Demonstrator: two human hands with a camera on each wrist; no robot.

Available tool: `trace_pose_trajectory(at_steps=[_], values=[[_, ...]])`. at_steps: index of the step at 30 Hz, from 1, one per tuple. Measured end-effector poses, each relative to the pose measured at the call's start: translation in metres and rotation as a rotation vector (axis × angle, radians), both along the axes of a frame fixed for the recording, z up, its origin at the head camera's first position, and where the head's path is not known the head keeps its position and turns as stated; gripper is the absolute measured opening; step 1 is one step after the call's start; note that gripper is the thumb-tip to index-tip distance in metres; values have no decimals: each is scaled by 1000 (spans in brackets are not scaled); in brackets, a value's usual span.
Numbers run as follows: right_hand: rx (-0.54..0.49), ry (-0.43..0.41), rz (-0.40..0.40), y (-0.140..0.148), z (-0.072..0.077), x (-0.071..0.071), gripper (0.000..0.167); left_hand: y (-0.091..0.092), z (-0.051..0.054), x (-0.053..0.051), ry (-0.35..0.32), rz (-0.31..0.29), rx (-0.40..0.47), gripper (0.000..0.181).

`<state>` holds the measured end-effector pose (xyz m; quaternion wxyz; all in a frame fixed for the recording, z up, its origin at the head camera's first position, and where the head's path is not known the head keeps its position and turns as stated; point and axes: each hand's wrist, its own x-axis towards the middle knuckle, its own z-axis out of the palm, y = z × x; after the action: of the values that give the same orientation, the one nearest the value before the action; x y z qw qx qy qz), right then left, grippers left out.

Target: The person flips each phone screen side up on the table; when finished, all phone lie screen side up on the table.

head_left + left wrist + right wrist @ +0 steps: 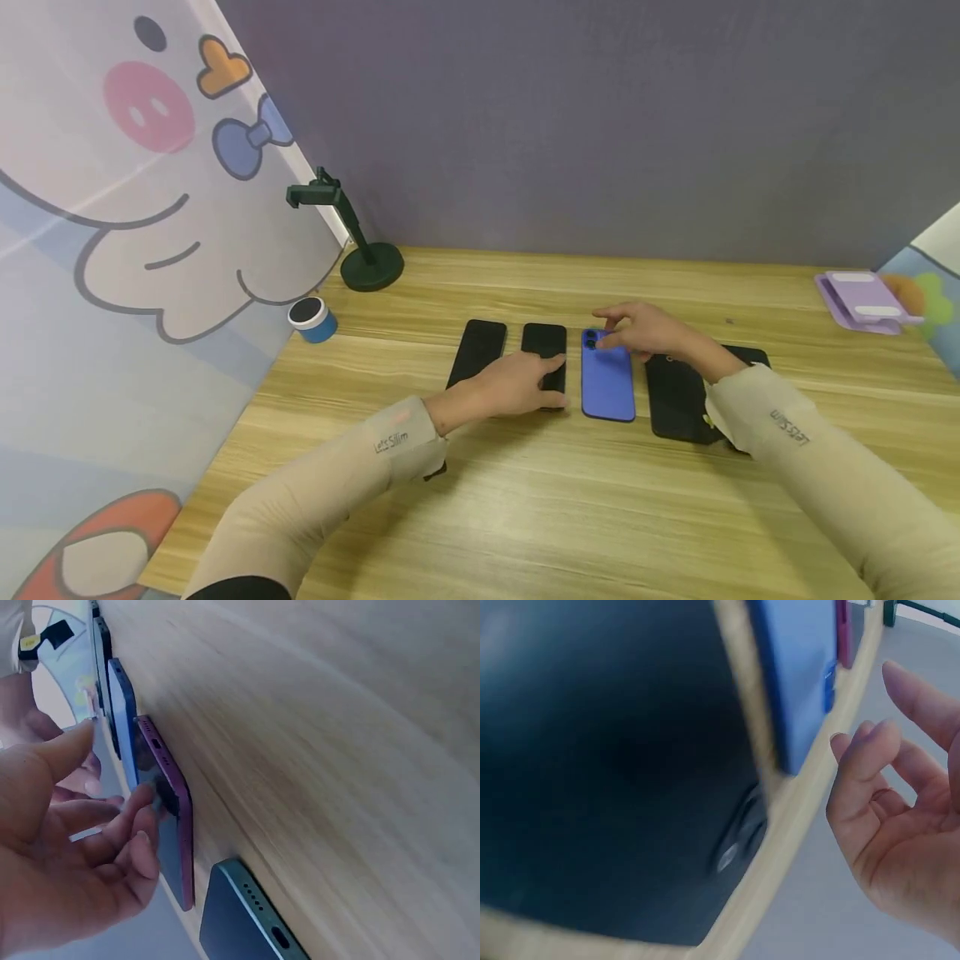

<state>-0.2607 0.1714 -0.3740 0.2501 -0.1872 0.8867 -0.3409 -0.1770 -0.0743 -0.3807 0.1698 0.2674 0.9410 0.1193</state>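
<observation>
Four... several flat devices lie in a row on the wooden table. My left hand [517, 383] is over a dark-screened phone [543, 337], thumb and index finger spread; the left wrist view shows this phone's magenta edge [184, 802] by the curled fingertips. Whether they touch it cannot be told. To its left lies another black-screened phone [476, 350], green-edged in the left wrist view. My right hand [641, 329] hovers at the camera end of a blue phone [609, 383], fingers loosely bent, holding nothing. A larger black tablet [675, 400] lies under my right forearm, partly hidden.
A dark green stand [367, 262] is at the back left, near a blue and white jar [318, 325] with a black top. A lilac folding stand [862, 304] sits at the back right. A grey panel [570, 125] rises behind the table.
</observation>
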Motion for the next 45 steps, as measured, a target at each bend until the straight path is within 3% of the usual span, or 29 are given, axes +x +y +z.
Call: trace_pose_trajectory(at_steps=[3, 7, 20, 34, 38, 45], values=[[-6, -13, -2, 10, -4, 0, 70, 5, -3, -4, 27, -31, 50, 72], [-9, -30, -17, 19, -9, 0, 71, 15, -6, -5, 73, -41, 22, 71], [82, 86, -7, 13, -17, 3, 70, 41, -14, 6, 192, -31, -224, 84], [131, 72, 6, 9, -10, 0, 72, 48, -25, 6, 278, -43, -289, 90], [80, 32, 6, 14, -13, -3, 72, 49, -26, 6, 285, -41, -291, 89], [-87, -148, -30, 29, -14, -9, 68, 51, -27, 5, 268, -23, -273, 87]])
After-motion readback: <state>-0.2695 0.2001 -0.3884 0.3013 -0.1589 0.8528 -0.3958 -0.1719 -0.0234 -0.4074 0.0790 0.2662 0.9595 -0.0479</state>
